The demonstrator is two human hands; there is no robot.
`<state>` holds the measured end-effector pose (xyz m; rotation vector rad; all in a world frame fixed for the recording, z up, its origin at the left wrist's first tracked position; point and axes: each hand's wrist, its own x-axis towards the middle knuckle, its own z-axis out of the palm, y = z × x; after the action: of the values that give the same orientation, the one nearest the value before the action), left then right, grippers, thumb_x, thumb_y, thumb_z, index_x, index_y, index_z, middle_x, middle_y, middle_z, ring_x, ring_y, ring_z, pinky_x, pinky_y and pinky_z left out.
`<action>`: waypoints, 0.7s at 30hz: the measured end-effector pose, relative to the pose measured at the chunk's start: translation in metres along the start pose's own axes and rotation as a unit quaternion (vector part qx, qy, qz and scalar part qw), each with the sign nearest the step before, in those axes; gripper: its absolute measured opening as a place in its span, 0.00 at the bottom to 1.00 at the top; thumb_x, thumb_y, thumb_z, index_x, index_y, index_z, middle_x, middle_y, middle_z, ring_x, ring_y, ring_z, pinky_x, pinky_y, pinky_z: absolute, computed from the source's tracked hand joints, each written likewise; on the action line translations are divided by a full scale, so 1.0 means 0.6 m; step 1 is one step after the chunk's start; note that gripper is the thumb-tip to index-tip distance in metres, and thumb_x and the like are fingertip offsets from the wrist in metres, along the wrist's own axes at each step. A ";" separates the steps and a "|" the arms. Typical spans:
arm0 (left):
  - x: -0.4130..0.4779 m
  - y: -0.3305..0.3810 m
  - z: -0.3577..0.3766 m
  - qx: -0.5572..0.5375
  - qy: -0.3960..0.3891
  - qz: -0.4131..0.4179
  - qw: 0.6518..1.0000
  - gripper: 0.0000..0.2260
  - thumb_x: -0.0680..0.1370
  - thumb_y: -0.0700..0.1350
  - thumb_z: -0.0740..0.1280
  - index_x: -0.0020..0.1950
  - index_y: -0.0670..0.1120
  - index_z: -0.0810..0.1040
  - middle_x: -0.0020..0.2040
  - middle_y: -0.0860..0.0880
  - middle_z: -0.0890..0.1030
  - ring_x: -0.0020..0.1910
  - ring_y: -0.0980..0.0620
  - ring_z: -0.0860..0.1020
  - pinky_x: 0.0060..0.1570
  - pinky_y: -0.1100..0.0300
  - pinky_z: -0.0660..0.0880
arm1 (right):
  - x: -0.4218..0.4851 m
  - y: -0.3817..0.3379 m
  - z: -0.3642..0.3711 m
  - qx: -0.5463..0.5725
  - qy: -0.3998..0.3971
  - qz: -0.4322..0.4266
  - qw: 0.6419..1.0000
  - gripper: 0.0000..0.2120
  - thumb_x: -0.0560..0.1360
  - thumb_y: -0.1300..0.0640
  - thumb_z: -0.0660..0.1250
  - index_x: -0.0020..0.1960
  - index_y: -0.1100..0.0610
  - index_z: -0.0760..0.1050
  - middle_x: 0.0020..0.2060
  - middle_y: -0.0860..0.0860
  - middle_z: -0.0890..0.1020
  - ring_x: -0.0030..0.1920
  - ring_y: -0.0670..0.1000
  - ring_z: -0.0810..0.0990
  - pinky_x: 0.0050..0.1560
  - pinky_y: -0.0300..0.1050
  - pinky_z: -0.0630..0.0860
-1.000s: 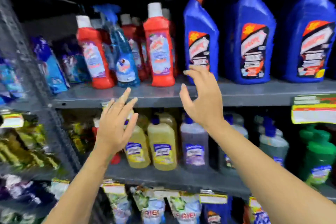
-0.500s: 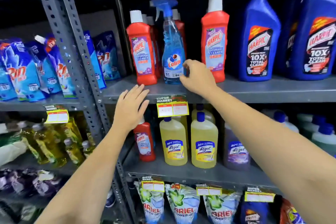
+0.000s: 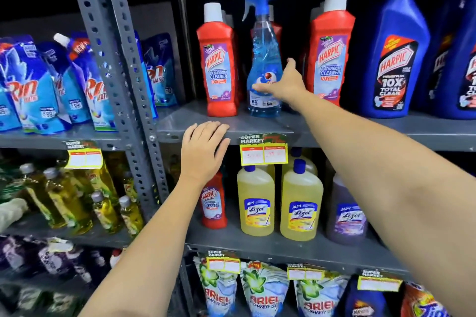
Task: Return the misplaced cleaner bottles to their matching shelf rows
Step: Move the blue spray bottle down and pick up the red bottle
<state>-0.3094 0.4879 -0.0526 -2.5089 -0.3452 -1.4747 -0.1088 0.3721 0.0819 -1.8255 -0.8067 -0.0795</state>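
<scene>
Step in hand: you are reaching for the blue spray bottle [image 3: 263, 69], which stands among the red Harpic bottles [image 3: 218, 64] on the upper shelf [image 3: 260, 127] and looks to be the misfit in that row.
Right hand [image 3: 283, 83]: your fingers curl against the spray bottle's right side at label height; whether they have closed round it, you cannot tell.
Left hand [image 3: 203, 148]: flat and spread, palm on the shelf's front edge, holding nothing.
Second misfit: a small red Harpic bottle [image 3: 213, 199] stands one shelf down, just beside the yellow Lizol bottles [image 3: 279, 201].
Next move, by judgement: close your grip, lift the spray bottle straight out without knocking its red neighbours, then find its own row, which is not visible here.
Surface: grey metal shelving with price tags [image 3: 263, 152] on the front lips.
Room: a dim shop aisle; detergent pouches [image 3: 38, 90] stand to the left.
</scene>
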 end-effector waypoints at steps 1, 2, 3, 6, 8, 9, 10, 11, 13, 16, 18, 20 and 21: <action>0.000 -0.001 0.002 -0.003 0.005 0.000 1.000 0.13 0.81 0.47 0.62 0.62 0.45 0.78 0.58 0.46 0.81 0.59 0.44 0.77 0.64 0.46 0.67 | 0.004 0.005 0.002 0.021 -0.010 0.016 1.000 0.56 0.62 0.50 0.83 0.78 0.59 0.52 0.71 0.57 0.71 0.69 0.57 0.73 0.67 0.54 0.72; 0.000 -0.001 0.004 -0.005 0.010 0.002 1.000 0.13 0.81 0.47 0.62 0.62 0.45 0.78 0.58 0.46 0.81 0.59 0.44 0.77 0.64 0.46 0.67 | 0.008 0.011 0.003 0.042 -0.013 0.025 0.999 0.53 0.60 0.51 0.84 0.76 0.60 0.57 0.68 0.57 0.75 0.66 0.56 0.76 0.65 0.54 0.74; -0.001 -0.002 0.005 -0.007 0.013 0.003 1.000 0.13 0.81 0.47 0.62 0.62 0.45 0.78 0.58 0.46 0.81 0.59 0.44 0.77 0.64 0.46 0.67 | 0.011 0.016 0.007 0.058 -0.015 0.028 0.998 0.48 0.59 0.53 0.84 0.71 0.60 0.63 0.65 0.56 0.77 0.63 0.55 0.78 0.63 0.54 0.77; -0.002 -0.009 0.007 -0.008 0.019 0.013 1.000 0.13 0.81 0.47 0.62 0.62 0.46 0.78 0.59 0.46 0.81 0.59 0.45 0.77 0.64 0.47 0.67 | 0.016 0.022 0.015 0.095 -0.027 0.034 0.995 0.36 0.58 0.59 0.84 0.62 0.60 0.72 0.58 0.56 0.82 0.56 0.54 0.82 0.56 0.51 0.81; -0.001 -0.013 0.007 -0.010 0.022 0.018 1.000 0.13 0.81 0.48 0.62 0.62 0.46 0.78 0.59 0.47 0.81 0.59 0.46 0.77 0.64 0.48 0.66 | 0.018 0.021 0.018 0.114 -0.026 0.044 0.992 0.35 0.57 0.60 0.85 0.61 0.60 0.74 0.56 0.56 0.83 0.54 0.54 0.83 0.54 0.53 0.82; -0.001 -0.013 0.007 -0.012 0.023 0.018 0.999 0.13 0.81 0.48 0.62 0.62 0.46 0.78 0.59 0.47 0.81 0.59 0.46 0.77 0.64 0.48 0.66 | 0.019 0.020 0.018 0.114 -0.022 0.044 0.992 0.35 0.57 0.60 0.85 0.60 0.60 0.74 0.55 0.55 0.83 0.53 0.54 0.83 0.54 0.54 0.82; -0.001 -0.013 0.007 -0.015 0.024 0.018 0.999 0.13 0.81 0.48 0.62 0.62 0.46 0.78 0.59 0.47 0.81 0.59 0.46 0.76 0.64 0.48 0.66 | 0.018 0.019 0.019 0.111 -0.017 0.040 0.993 0.35 0.57 0.59 0.85 0.60 0.60 0.75 0.55 0.55 0.84 0.53 0.54 0.83 0.54 0.55 0.82; -0.001 -0.012 0.007 -0.017 0.024 0.017 0.999 0.13 0.81 0.48 0.62 0.62 0.46 0.78 0.59 0.47 0.81 0.60 0.47 0.76 0.64 0.48 0.66 | 0.015 0.019 0.019 0.108 -0.014 0.035 0.993 0.35 0.57 0.59 0.85 0.61 0.60 0.75 0.55 0.55 0.83 0.54 0.54 0.83 0.54 0.55 0.82; -0.002 -0.012 0.008 -0.019 0.023 0.017 0.999 0.13 0.81 0.48 0.62 0.62 0.46 0.78 0.59 0.47 0.81 0.60 0.47 0.76 0.64 0.49 0.66 | 0.006 0.016 0.017 0.104 -0.009 0.013 0.994 0.34 0.58 0.59 0.84 0.60 0.59 0.75 0.55 0.54 0.83 0.54 0.53 0.83 0.55 0.54 0.81; -0.003 -0.013 0.008 -0.021 0.024 0.018 0.999 0.12 0.81 0.48 0.61 0.62 0.46 0.77 0.58 0.47 0.80 0.59 0.46 0.76 0.64 0.48 0.66 | -0.020 -0.003 0.008 0.141 -0.006 -0.028 0.990 0.30 0.60 0.60 0.84 0.58 0.60 0.76 0.53 0.54 0.84 0.51 0.52 0.84 0.54 0.50 0.82; -0.003 -0.011 0.008 -0.021 0.023 0.017 0.999 0.13 0.82 0.48 0.61 0.62 0.46 0.77 0.59 0.47 0.80 0.60 0.47 0.76 0.65 0.49 0.64 | -0.044 -0.025 -0.001 0.194 -0.018 -0.058 0.979 0.28 0.62 0.63 0.82 0.59 0.62 0.77 0.52 0.55 0.85 0.51 0.52 0.85 0.53 0.48 0.82; -0.003 -0.009 0.007 -0.022 0.019 0.014 0.999 0.13 0.82 0.48 0.60 0.63 0.46 0.77 0.59 0.46 0.80 0.60 0.46 0.75 0.66 0.49 0.63 | -0.074 -0.046 -0.010 0.244 -0.033 -0.082 0.966 0.24 0.64 0.64 0.81 0.56 0.61 0.77 0.50 0.55 0.85 0.49 0.50 0.85 0.50 0.46 0.82; -0.005 -0.008 0.007 -0.021 0.016 0.012 1.000 0.13 0.82 0.48 0.60 0.63 0.45 0.77 0.60 0.46 0.80 0.61 0.46 0.75 0.67 0.49 0.62 | -0.090 -0.056 -0.014 0.263 -0.043 -0.089 0.960 0.22 0.64 0.64 0.80 0.55 0.61 0.77 0.49 0.54 0.85 0.47 0.49 0.85 0.47 0.44 0.82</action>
<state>-0.3088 0.4935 -0.0567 -2.5103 -0.2792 -1.5258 -0.1664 0.3447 0.0898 -1.2592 -0.9490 0.0927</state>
